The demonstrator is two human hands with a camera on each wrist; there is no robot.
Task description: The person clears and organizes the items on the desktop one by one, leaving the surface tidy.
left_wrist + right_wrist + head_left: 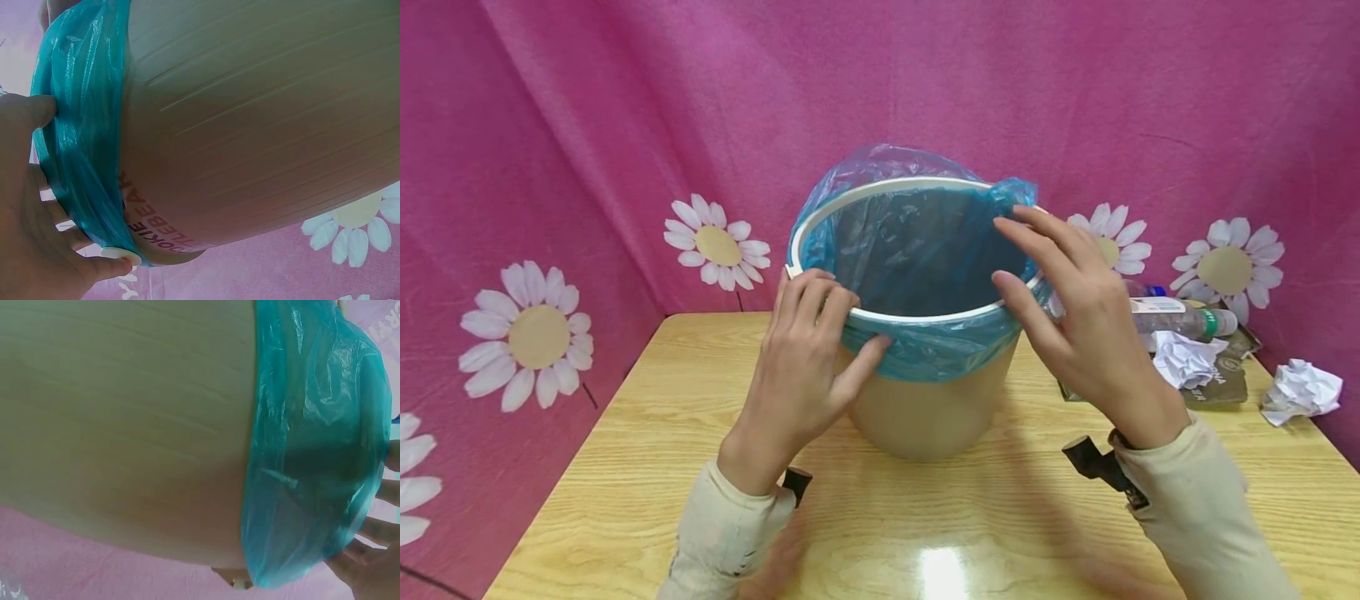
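A beige bin stands on the wooden table, lined with a blue plastic bag held under a white ring. My left hand grips the ring's front left, fingers curled over it and thumb pressing the bag's overhang. My right hand rests on the right side of the ring, fingers straight and spread against the bag. The left wrist view shows the bin wall, the bag's edge and the left hand cupping it. In the right wrist view are the bin, the bag and right fingertips.
Right of the bin lie a plastic bottle, two crumpled paper balls and a brown packet. A pink daisy-print cloth closes off the back and sides. The table's front edge is near me.
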